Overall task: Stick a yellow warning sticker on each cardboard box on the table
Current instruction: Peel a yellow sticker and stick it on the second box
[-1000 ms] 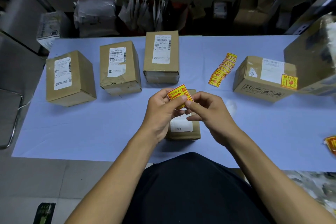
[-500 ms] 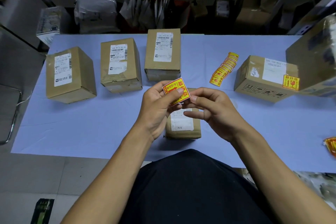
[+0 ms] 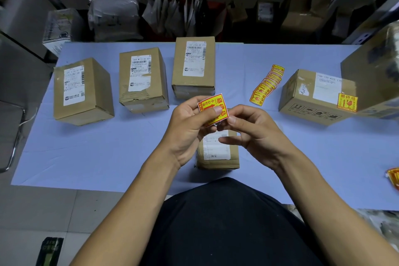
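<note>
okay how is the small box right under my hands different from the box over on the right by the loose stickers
The small box looks smaller and flatter than the right box. The right box already carries a yellow warning sticker; no sticker shows on the small box. The small box is partly hidden by the hands; the right box is unobstructed. Both are brown cardboard with white labels.

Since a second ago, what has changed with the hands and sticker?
The left hand still pinches the yellow-and-red warning sticker, now tilted more. The right hand has eased off to just its lower corner. The brown cardboard boxes and fanned sticker strip have not moved.
</note>
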The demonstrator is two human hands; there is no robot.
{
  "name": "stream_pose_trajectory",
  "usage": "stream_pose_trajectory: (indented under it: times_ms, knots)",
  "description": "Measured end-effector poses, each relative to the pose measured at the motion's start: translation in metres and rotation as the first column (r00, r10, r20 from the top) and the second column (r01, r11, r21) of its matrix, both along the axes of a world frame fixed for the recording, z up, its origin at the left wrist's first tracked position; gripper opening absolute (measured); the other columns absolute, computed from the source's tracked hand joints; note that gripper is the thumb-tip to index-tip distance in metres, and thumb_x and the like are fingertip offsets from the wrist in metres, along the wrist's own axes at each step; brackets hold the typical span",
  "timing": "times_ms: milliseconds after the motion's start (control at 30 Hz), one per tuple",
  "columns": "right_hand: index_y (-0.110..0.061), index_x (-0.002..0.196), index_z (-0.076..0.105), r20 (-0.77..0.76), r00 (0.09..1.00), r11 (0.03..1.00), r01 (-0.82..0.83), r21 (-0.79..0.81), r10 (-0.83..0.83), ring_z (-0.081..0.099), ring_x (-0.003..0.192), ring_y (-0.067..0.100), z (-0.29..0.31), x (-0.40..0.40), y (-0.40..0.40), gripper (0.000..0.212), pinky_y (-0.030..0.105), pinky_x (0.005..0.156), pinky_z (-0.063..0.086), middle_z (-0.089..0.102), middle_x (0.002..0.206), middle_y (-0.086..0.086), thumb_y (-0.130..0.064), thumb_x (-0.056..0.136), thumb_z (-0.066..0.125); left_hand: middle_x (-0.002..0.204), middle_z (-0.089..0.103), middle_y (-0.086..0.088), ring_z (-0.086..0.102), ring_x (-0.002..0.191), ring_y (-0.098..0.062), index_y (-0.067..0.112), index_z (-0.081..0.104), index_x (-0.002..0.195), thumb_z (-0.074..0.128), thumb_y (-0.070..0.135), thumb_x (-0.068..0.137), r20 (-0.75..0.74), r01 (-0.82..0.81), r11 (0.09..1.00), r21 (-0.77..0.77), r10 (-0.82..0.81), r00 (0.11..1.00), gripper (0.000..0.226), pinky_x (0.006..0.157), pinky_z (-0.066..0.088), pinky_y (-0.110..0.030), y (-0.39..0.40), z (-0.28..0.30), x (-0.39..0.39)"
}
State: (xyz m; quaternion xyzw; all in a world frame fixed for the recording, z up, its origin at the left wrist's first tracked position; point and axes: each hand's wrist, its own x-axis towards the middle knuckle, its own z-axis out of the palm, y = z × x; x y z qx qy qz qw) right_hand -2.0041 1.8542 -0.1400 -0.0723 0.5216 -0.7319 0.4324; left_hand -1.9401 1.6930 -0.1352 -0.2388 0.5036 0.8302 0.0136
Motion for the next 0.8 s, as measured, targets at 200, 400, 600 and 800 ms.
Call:
stream_pose_trajectory:
  times_ms: [200, 400, 600, 800]
  knots:
    - [-0.016, 0.086, 0.072, -0.065, 0.998, 1.0, 0.018, -0.004, -0.018, 0.069, 0.09, 0.019, 0.001, 0.001, 0.0, 0.006, 0.037, 0.08, 0.06, 0.071, 0.087, 0.006, -0.016, 0.089, 0.067, 0.086, 0.074, 0.001, 0.067, 0.067, -0.011, 0.014, 0.065, 0.111, 0.071, 0.004, 0.088, -0.003, 0.014, 1.0, 0.003, -0.014, 1.0, 0.026, 0.056, 0.051, -0.017, 0.002, 0.002, -0.002]
    - [-0.019, 0.084, 0.072, -0.136, 0.989, 0.999, 0.053, 0.002, -0.052, 0.068, 0.092, 0.019, 0.004, 0.005, -0.003, 0.012, 0.036, 0.081, 0.059, 0.07, 0.088, 0.005, -0.015, 0.091, 0.064, 0.098, 0.072, 0.0, 0.071, 0.079, -0.012, 0.014, 0.067, 0.11, 0.076, 0.012, 0.079, -0.036, -0.051, 0.993, -0.109, 0.047, 0.998, 0.032, 0.071, 0.055, -0.025, 0.006, 0.003, 0.003]
    - [-0.024, 0.078, 0.07, -0.244, 0.961, 0.987, 0.146, 0.061, -0.126, 0.068, 0.088, 0.015, 0.006, 0.013, -0.008, 0.016, 0.033, 0.08, 0.06, 0.07, 0.081, -0.001, -0.015, 0.089, 0.062, 0.092, 0.074, -0.002, 0.07, 0.084, -0.009, 0.013, 0.076, 0.091, 0.071, 0.014, 0.09, -0.13, -0.025, 0.938, -0.346, -0.022, 0.991, 0.006, 0.077, 0.052, -0.018, 0.009, 0.0, 0.01]
    - [-0.015, 0.08, 0.064, -0.438, 0.889, 0.951, 0.24, 0.194, -0.135, 0.065, 0.078, 0.011, 0.0, 0.018, -0.007, 0.018, 0.034, 0.078, 0.058, 0.067, 0.074, -0.008, -0.006, 0.094, 0.058, 0.094, 0.077, -0.003, 0.072, 0.091, -0.019, 0.013, 0.077, 0.097, 0.073, 0.021, 0.088, -0.111, 0.013, 0.919, -0.395, -0.062, 0.992, 0.012, 0.086, 0.058, -0.037, 0.016, -0.009, 0.013]
